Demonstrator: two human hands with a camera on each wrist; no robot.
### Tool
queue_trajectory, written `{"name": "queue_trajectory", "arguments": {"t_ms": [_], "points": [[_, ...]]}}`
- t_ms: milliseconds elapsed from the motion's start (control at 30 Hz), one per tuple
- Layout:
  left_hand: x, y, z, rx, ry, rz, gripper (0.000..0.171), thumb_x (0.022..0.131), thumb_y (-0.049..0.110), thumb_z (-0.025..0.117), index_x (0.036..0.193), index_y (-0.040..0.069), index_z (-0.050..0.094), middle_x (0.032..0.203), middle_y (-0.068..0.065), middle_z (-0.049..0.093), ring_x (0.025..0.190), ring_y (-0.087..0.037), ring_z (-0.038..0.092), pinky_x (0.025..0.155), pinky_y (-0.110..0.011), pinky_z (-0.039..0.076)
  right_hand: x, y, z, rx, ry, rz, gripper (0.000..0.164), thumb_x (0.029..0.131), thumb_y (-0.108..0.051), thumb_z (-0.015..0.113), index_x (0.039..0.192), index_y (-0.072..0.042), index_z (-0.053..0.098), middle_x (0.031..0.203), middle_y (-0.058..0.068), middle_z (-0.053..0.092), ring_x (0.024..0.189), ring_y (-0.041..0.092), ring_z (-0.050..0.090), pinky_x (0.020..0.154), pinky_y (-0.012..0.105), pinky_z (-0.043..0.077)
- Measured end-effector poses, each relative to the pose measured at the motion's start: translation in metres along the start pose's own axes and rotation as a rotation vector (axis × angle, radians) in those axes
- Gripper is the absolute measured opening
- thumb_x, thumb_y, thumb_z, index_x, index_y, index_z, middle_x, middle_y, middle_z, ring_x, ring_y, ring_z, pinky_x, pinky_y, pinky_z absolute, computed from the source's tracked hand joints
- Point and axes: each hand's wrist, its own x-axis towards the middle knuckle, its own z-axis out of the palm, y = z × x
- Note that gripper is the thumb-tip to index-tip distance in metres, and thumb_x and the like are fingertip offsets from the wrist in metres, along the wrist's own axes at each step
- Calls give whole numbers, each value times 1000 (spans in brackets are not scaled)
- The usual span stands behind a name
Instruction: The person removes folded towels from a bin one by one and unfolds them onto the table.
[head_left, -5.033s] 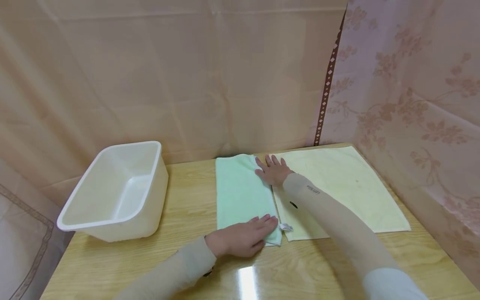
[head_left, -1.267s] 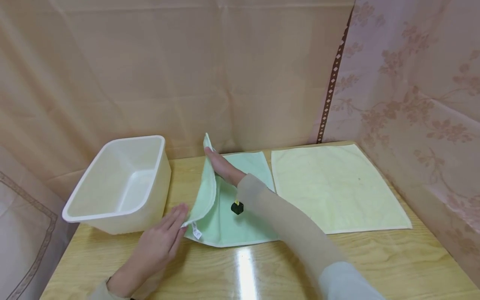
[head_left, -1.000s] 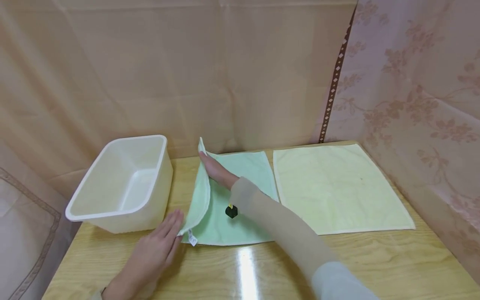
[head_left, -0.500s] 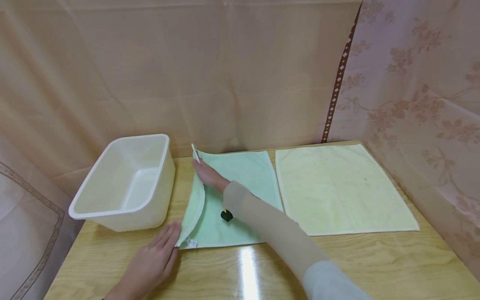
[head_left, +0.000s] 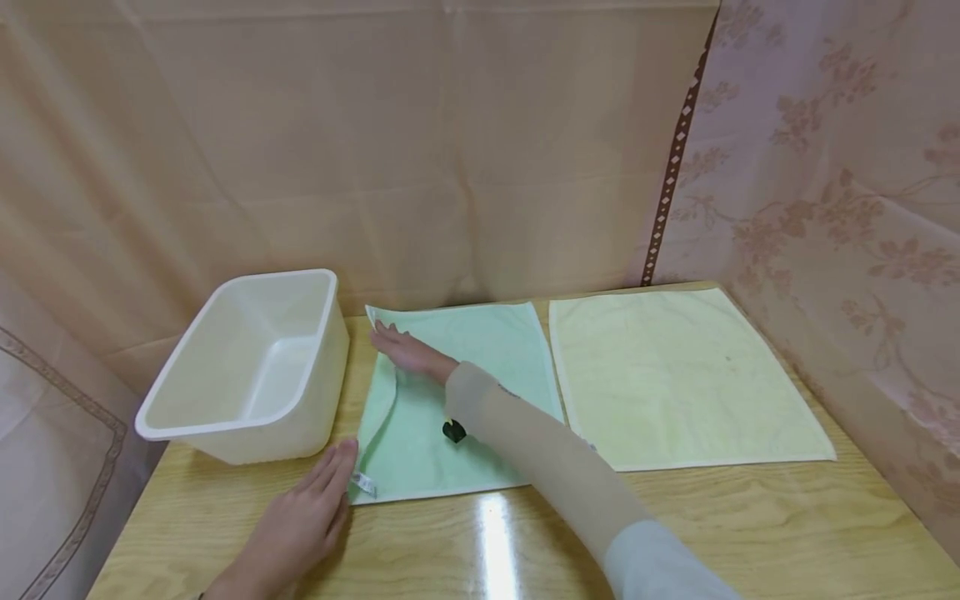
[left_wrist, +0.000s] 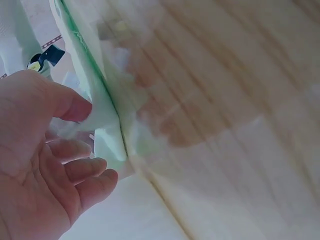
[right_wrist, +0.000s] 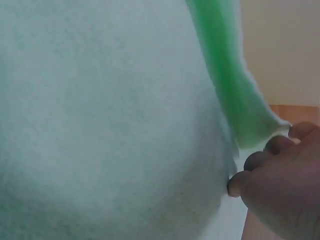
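A mint-green towel (head_left: 480,342) lies mostly spread on the wooden table, its left edge still partly raised and curled in. My left hand (head_left: 296,525) is at its near left corner beside a small white label (head_left: 364,484). In the left wrist view, thumb and fingers (left_wrist: 82,172) bracket the towel's edge. My right hand (head_left: 408,348) reaches over the towel to its far left corner, fingers spread across the edge. The right wrist view shows these fingertips at the towel's border (right_wrist: 230,100), where a flap stands up.
A deep white plastic basin (head_left: 318,392) stands left of the towel. To the right lies a pale yellow towel (head_left: 682,383), spread flat with a narrow gap between. Curtains (head_left: 450,167) hang behind the wooden table (head_left: 420,542) and along both sides.
The green towel, earlier folded double, has been unfolded leftward. Over the last second its raised left flap has come down, and both hands have moved lower and slightly left with it.
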Motion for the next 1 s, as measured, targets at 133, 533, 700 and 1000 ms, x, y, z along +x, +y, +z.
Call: {"name": "queue_trajectory", "arguments": {"t_ms": [133,533,700,1000], "points": [[-1,-3,0,10,-19,21,73,79,1,74,147,-6,47,148,-22,50,129,-41,54,87,-44,56,-1,-1,1,-53,-24,7,70,105,-63,25,163,-24,22,168,0,16,155,29,-1,123,46,4],[-7,-1,-6,-49,-231,-82,50,98,22,68,139,-5,58,142,-20,58,131,-37,55,104,-51,45,-1,3,3,-475,-113,63,63,108,-46,38,163,-19,25,169,9,12,155,34,-1,122,51,-3],[-4,1,-9,-80,-295,-112,50,101,23,64,141,-5,55,145,-21,55,134,-38,51,107,-50,42,-7,1,1,-497,-130,60,62,108,-45,38,163,-17,25,169,11,11,155,35,-2,122,51,-3],[0,1,-11,-118,-334,-148,51,102,26,62,144,-2,54,148,-19,53,136,-38,49,107,-51,42,-8,3,0,-535,-137,64,63,108,-47,37,163,-18,24,169,10,10,155,34,-3,122,51,-2]]}}
